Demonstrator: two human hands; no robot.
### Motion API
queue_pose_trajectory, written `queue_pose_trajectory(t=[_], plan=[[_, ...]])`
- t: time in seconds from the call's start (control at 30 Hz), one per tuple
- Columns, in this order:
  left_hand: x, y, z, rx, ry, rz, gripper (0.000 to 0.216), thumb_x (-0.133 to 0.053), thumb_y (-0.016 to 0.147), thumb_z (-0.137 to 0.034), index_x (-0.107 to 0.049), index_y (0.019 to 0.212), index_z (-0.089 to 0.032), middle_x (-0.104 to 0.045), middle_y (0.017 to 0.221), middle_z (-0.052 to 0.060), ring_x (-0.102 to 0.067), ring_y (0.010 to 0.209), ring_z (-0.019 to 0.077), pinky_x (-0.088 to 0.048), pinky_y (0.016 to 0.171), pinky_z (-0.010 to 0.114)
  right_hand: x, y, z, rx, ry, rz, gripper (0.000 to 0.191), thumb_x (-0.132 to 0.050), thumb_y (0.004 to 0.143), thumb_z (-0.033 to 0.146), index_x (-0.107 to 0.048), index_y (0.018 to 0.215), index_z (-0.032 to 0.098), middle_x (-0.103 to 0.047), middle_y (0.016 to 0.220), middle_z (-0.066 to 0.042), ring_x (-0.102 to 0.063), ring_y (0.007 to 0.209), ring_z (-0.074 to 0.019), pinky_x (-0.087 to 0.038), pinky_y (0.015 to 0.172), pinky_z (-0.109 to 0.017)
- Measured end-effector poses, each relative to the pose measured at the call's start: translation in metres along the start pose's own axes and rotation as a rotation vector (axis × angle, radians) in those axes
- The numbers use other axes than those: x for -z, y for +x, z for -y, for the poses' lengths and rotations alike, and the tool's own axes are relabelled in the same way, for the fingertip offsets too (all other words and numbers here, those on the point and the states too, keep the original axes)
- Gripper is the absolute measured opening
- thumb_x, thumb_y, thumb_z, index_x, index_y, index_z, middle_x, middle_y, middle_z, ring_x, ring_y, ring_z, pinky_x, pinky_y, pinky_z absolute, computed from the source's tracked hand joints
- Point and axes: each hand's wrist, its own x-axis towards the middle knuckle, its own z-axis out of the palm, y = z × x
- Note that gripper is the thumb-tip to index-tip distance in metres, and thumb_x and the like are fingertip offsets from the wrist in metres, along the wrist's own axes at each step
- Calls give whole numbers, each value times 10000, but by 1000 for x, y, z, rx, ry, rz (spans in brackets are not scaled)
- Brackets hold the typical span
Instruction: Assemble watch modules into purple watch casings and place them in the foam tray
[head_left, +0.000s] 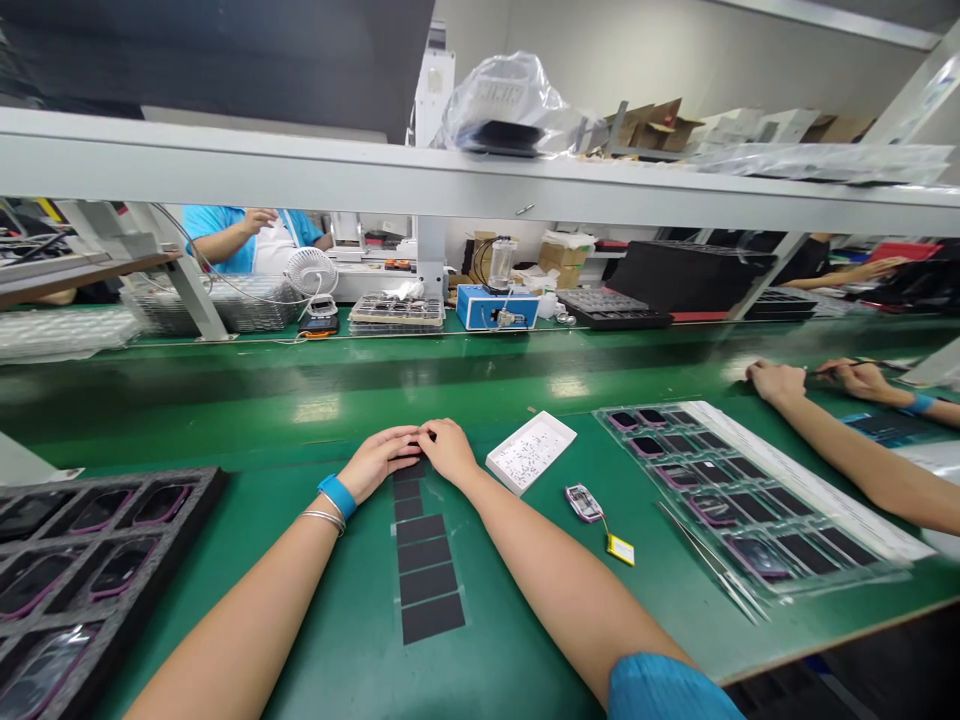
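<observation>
My left hand and my right hand meet at the far end of a column of black rectangles on a clear backing on the green table. The fingers of both hands are drawn together in a pinch at a small black piece, mostly hidden by the fingertips. Nearer to me the rectangles are wider. To the right of my right hand is a white box with many tiny parts. A small purple-rimmed device, wired to a yellow battery, lies before the box.
Tweezers lie beside a clear tray of purple frames and black pieces. At left sits a foam tray of purple-rimmed parts. A co-worker's hands work at the right. A metal shelf crosses above; beyond are a fan and a blue machine.
</observation>
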Motion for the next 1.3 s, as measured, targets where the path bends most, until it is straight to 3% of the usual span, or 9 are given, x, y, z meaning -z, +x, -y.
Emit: queue_pose_trajectory(t=[1.3], plan=[[1, 0, 0, -3, 20, 23, 307, -722, 696, -297, -693, 979, -182, -689, 1039, 93, -637, 894, 189, -480, 877, 365, -5, 1, -5, 3, 31, 9, 171, -559, 763, 110, -692, 823, 201, -706, 862, -18, -570, 875, -181, -428, 807, -273]])
